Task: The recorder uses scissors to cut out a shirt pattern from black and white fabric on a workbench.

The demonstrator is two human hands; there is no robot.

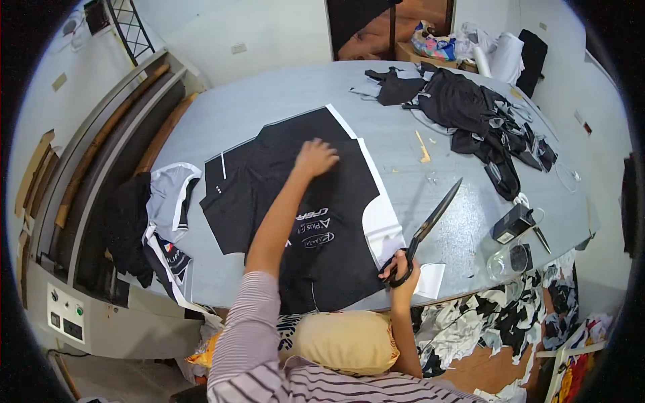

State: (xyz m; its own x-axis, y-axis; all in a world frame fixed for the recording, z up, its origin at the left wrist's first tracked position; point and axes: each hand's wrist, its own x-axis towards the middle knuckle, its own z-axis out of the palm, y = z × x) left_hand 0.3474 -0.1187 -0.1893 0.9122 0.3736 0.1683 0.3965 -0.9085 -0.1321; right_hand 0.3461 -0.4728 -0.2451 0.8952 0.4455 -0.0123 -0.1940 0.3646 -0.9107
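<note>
A black printed fabric piece point(342, 181) with white edges lies spread on the grey table. Near its far part, my left hand point(317, 158) rests on the cloth, fingers stretched out and palm down, with nothing visible in it. My right hand point(405, 274) is at the near right edge of the fabric, closed round the handles of large black scissors point(423, 232). Their blades point away and to the right, above the table, and look closed together. More black fabric point(225, 195), with a sleeve-like shape, lies on the left side of the spread piece.
Black and grey garment pieces are heaped point(463, 107) at the far right. A dark box point(512, 224), a clear container point(505, 263) and small snips point(541, 240) sit near the right edge. Grey-and-black cloth point(171, 201) hangs at left, beside a roller machine point(107, 161). Fabric scraps point(470, 322) cover the floor.
</note>
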